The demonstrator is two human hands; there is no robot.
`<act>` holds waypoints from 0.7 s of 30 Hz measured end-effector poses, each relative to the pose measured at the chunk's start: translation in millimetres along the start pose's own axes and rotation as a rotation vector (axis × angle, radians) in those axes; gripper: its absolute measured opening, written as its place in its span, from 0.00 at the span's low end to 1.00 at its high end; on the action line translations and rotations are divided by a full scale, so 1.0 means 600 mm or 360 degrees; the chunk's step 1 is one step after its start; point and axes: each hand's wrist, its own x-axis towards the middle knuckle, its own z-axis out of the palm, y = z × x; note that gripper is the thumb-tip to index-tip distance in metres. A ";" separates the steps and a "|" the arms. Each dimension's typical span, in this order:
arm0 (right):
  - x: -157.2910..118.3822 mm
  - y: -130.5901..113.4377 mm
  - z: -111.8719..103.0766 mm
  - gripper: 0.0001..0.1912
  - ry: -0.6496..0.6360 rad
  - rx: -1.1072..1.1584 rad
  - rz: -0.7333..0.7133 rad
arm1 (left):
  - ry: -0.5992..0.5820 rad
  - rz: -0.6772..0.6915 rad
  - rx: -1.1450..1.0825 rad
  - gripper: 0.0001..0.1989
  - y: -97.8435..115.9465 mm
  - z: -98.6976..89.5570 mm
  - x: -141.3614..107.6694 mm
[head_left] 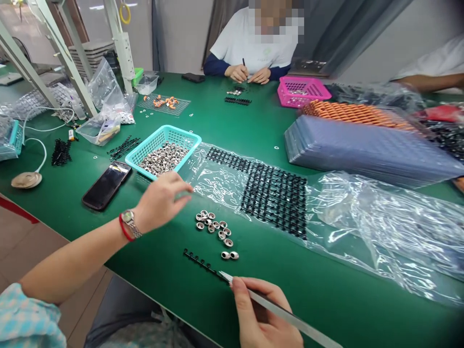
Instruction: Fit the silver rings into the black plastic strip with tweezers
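Observation:
My left hand point(161, 200) hovers just in front of a turquoise basket point(132, 158), thumb and forefinger apart, with nothing visible between them. Small silver oval metal pieces point(165, 157) with dark holes fill the basket. More silver pieces point(212, 222) lie loose on the green table, and a pair point(229, 255) sits nearer to me. In my right hand point(263, 311) are slim metal tweezers point(275, 309), pinched between thumb and fingers. Their tip meets the right end of a black strip point(201, 261) with small knobs along it. That end is partly hidden by the tweezers and thumb.
Rows of black strips point(273, 198) lie on clear plastic film point(362, 217). A phone point(107, 186) and black strips point(123, 147) flank the basket. Stacked plastic sheets point(355, 145) stand right, beside a pink basket point(304, 92). Across the table a person point(253, 53) works with both hands.

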 end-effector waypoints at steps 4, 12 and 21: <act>0.014 0.012 0.007 0.27 -0.0100 -0.0100 -0.0016 | -0.0323 0.0193 -0.0052 0.02 0.043 0.063 -0.016; 0.000 -0.013 0.027 0.25 -0.0028 -0.0137 -0.0044 | -0.0420 0.0200 -0.0134 0.06 0.053 0.067 -0.044; 0.007 -0.026 0.029 0.22 -0.0060 -0.0080 -0.0185 | -0.0444 0.0055 -0.0613 0.08 0.083 0.059 -0.139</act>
